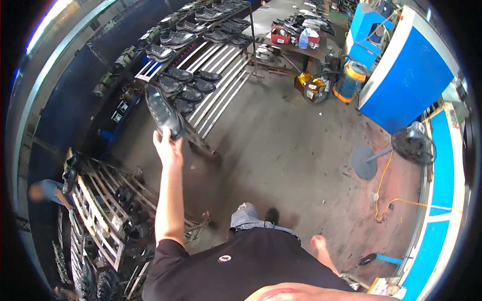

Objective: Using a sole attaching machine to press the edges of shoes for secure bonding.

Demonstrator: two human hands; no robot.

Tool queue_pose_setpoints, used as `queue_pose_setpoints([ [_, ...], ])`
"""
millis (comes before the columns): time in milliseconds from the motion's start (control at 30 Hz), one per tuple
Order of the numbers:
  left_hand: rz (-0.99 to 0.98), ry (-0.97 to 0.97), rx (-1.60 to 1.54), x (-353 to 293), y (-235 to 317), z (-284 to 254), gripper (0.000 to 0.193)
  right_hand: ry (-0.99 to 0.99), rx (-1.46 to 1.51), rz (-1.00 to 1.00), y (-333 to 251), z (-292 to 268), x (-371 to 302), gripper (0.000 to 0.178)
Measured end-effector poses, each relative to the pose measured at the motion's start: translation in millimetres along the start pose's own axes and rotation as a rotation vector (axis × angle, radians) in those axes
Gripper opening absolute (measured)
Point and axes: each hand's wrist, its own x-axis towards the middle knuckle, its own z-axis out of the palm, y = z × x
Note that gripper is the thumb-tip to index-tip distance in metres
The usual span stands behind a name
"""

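Observation:
My left hand [169,146], arm stretched forward, grips a black shoe [163,111] by its lower end. The shoe is tilted upright beside the near end of a slatted metal rack [215,103]. Several black shoes [191,94] stand on that rack just beyond the held one, and more black shoes [176,39] line its upper shelf. My right hand [318,243] hangs low at my right side over the floor, away from the rack. It is small in view, and its fingers are mostly hidden.
A second slatted rack [98,220] with dark shoes stands at near left, a person [47,190] beside it. On the right are a floor fan [412,144], a yellow cable [384,175] and a blue-white cabinet [409,70]. An orange-topped vacuum [351,80] and a loaded table [301,47] stand farther back.

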Motion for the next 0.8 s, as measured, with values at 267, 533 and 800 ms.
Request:
queue_pose_setpoints([
  [267,0.146,0.032,0.025,289.8,11.7,60.2,0.044,0.12,0.135,-0.409,-328.2,81.3,55.7,0.016],
  [533,0.052,0.009,0.098,483.2,-28.7,64.2,0.05,-0.005,-0.157,-0.03,-269.1,194.4,139.4,0.025],
  [800,0.163,0.234,0.465,389.4,-122.2,56.8,0.049,-0.332,0.206,0.273,-287.1,237.0,253.7,0.026],
])
